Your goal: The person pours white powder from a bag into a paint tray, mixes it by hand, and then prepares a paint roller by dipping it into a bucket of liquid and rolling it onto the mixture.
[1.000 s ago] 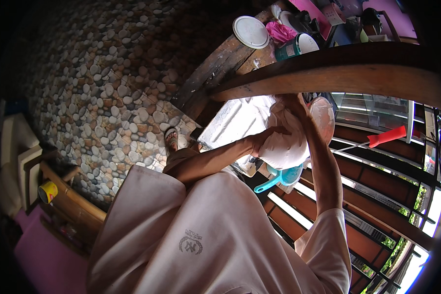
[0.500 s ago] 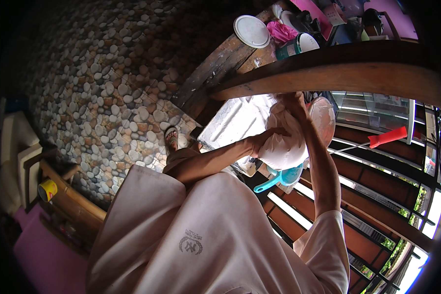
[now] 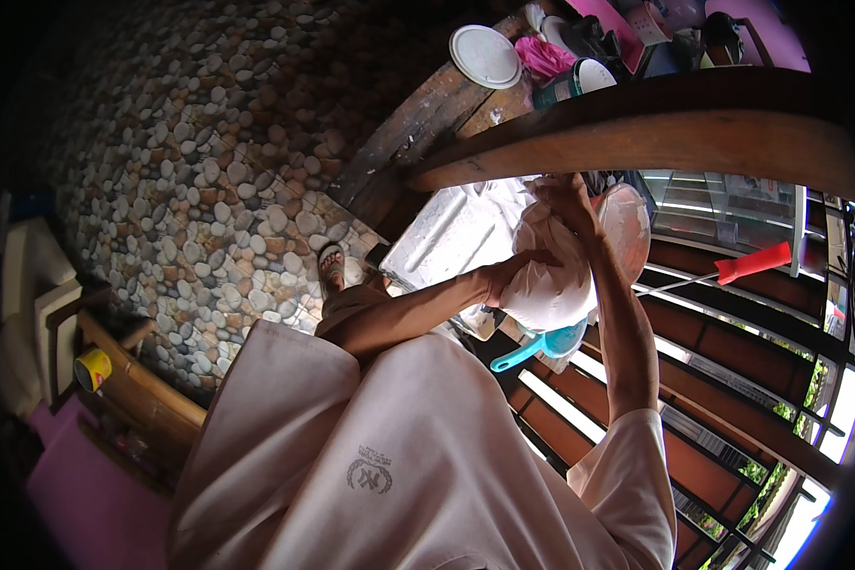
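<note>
The bulging, soft white bag [image 3: 553, 285] looked filled; the right hand [image 3: 564, 198] clamped its gathered neck at twelve o'clock, the left hand [image 3: 503, 275] clasped nine o'clock. Any tie was hidden.

The person wears a loose, plain shirt [image 3: 446, 446] in a pale pinkish beige, its smooth cloth falling in long, soft folds. A small dark grey emblem [image 3: 369, 475] is printed on it: two curved, leafy sprigs around a monogram, with tiny lettering next to them. The left sleeve [image 3: 266, 408] is broad and boxy with a straight hem; the right sleeve [image 3: 627, 465] is short and wide, in the same pale cloth. Both forearms are bare, as are the left hand [image 3: 515, 274] and right hand [image 3: 564, 201]. One foot shows in an open-toed sandal [image 3: 332, 274], its finer details too small to tell.
</note>
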Available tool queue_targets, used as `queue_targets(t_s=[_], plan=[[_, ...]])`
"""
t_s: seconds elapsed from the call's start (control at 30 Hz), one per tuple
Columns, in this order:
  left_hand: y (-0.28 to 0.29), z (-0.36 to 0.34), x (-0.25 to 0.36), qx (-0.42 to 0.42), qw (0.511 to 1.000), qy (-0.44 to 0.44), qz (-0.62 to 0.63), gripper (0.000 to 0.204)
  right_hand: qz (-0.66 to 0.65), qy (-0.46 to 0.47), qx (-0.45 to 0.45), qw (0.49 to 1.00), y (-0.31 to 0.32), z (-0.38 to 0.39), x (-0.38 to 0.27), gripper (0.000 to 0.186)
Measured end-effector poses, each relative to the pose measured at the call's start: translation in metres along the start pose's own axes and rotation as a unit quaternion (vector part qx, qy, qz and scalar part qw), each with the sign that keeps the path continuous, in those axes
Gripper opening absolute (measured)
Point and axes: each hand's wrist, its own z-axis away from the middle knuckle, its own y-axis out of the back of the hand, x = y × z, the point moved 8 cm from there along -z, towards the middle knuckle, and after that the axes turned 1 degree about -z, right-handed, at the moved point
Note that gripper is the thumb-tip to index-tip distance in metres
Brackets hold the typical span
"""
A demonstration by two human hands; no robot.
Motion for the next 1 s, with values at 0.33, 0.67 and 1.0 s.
queue_targets(t_s=[0.33, 0.67, 1.0], plan=[[0.008, -0.007, 0.002, -0.006, 1.000, -0.011, -0.017, 0.044, 0.158, 0.120, 0.038, 0.979, 0.009, -0.005, 0.000, 0.020], [0.011, -0.003, -0.006, -0.020, 0.999, 0.041, 0.030, 0.041, 0.357, 0.188, 0.084, 0.911, 0.004, 0.007, -0.029, 0.015], [-0.006, 0.006, -0.003, -0.181, 0.971, 0.134, 0.084, 0.035, 0.382, 0.082, 0.097, 0.916, 0.016, 0.002, 0.001, 0.018]])
